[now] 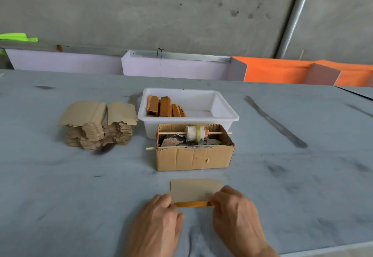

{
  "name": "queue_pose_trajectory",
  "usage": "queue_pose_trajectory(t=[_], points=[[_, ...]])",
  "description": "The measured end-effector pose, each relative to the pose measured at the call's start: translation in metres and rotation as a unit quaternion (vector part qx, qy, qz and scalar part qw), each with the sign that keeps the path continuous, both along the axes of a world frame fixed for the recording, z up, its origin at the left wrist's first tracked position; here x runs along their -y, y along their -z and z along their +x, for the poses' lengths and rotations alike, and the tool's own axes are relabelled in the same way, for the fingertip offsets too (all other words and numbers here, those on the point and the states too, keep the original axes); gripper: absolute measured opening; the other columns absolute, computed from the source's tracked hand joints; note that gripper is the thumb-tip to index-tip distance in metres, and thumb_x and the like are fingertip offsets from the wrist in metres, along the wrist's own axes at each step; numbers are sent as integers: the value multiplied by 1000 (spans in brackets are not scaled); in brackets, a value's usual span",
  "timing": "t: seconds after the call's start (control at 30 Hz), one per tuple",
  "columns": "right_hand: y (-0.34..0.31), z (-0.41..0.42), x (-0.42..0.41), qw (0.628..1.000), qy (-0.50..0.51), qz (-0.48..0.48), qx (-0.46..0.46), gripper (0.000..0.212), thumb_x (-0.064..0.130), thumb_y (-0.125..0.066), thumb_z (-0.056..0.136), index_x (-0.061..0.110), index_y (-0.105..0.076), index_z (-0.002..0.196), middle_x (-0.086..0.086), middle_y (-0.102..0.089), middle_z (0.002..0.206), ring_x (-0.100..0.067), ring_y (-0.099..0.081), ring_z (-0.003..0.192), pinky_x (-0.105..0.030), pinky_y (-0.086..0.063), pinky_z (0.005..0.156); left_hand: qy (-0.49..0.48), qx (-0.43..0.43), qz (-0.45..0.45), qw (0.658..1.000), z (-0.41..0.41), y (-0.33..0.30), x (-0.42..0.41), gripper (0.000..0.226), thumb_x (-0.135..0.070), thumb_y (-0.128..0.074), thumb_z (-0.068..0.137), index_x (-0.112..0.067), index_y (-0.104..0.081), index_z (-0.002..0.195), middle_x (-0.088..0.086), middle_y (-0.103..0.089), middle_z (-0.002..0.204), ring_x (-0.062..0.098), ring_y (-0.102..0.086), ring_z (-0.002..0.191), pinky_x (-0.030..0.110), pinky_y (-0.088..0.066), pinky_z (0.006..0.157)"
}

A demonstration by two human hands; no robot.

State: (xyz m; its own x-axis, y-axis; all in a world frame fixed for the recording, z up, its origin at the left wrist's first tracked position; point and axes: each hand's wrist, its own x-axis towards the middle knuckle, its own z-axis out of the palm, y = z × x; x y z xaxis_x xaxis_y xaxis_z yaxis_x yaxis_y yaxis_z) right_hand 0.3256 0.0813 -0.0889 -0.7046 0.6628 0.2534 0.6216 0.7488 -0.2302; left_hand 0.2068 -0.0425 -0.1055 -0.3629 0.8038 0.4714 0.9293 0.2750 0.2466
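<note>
Just in front of the cardboard box (193, 157), we worked a fold along one card (194, 189).
Our left hand (159, 218) and right hand (238, 214), set apart, each pinched an end of the card's near flap (192, 204), its orange side turned up, while the rest lay flat on the table (80, 196). Uneven pressure could have skewed the crease, we judged; a slip at either end could have let the flap spring back or slid the card toward the box.
</note>
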Motion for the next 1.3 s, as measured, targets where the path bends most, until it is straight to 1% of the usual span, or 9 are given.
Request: queue_pose_trajectory(t=[0.07, 0.13, 0.23, 0.37, 0.57, 0.77, 1.0, 1.1, 1.3], points=[[-1, -2, -9, 999, -7, -33, -15, 19, 20, -49, 85, 20, -67, 89, 3, -61, 90, -19, -60, 83, -27, -45, 69, -36, 60, -14, 997, -9, -11, -11, 30, -23, -86, 58, -17, -58, 52, -4, -55, 61, 15, -59, 58, 23, -40, 50], [-2, -6, -17, 997, -15, -62, -33, 19, 26, -52, 86, 23, -68, 95, 5, -63, 94, -16, -61, 87, -27, -47, 74, -81, 78, -19, 994, -20, -22, -27, 12, -31, -69, 81, -20, -63, 81, -7, -57, 87, 13, -59, 86, 20, -38, 69], [-6, -13, -28, 996, 9, -81, -18, 17, 24, -56, 84, 19, -69, 94, 4, -65, 97, -18, -60, 91, -27, -45, 74, -92, 88, -34, 991, -32, -16, -46, 24, -38, -53, 92, -23, -55, 111, -8, -49, 109, 12, -47, 107, 22, -37, 85], [-7, -18, -41, 995, 20, -97, -14, 13, 19, -60, 82, 15, -71, 89, 1, -65, 96, -18, -60, 87, -27, -48, 72, -80, 79, -116, 987, -34, -9, -56, 28, -37, -55, 91, -22, -55, 114, -3, -47, 115, 17, -45, 113, 26, -35, 94], [-4, -17, -45, 993, -4, -115, -26, 11, 21, -65, 83, 18, -71, 92, 3, -59, 95, -18, -60, 83, -25, -47, 71, -87, 116, -156, 977, -41, -17, -66, 31, -32, -61, 89, -18, -55, 115, 1, -53, 118, 21, -49, 113, 32, -40, 93], [-14, -19, -52, 988, -57, -145, 17, 42, 18, -67, 84, 19, -59, 125, 3, -48, 123, -18, -59, 95, -24, -47, 83, -73, 81, -163, 981, -36, -18, -58, 28, -34, -60, 89, -18, -57, 111, 0, -46, 120, 18, -41, 115, 27, -35, 97], [-14, -27, -60, 982, -81, -149, 88, 29, 20, -66, 83, 14, -63, 111, 0, -51, 109, -17, -58, 92, -29, -51, 81, -75, 96, -187, 975, -37, -23, -62, 35, -32, -61, 86, -19, -49, 116, 0, -46, 122, 21, -41, 117, 32, -36, 97], [-16, -28, -61, 979, -80, -163, 91, 30, 18, -66, 82, 14, -64, 112, -1, -51, 111, -17, -57, 93, -29, -52, 81, -91, 81, -222, 967, -36, -25, -68, 36, -39, -56, 89, -16, -53, 116, 4, -47, 122, 23, -42, 118, 35, -36, 97], [-17, -24, -60, 979, -84, -167, 77, 30, 14, -64, 82, 16, -64, 112, 0, -50, 112, -16, -55, 92, -23, -50, 78, -116, 111, -191, 968, -34, -24, -74, 28, -32, -61, 87, -16, -56, 109, 4, -51, 120, 23, -44, 117, 31, -36, 94]])
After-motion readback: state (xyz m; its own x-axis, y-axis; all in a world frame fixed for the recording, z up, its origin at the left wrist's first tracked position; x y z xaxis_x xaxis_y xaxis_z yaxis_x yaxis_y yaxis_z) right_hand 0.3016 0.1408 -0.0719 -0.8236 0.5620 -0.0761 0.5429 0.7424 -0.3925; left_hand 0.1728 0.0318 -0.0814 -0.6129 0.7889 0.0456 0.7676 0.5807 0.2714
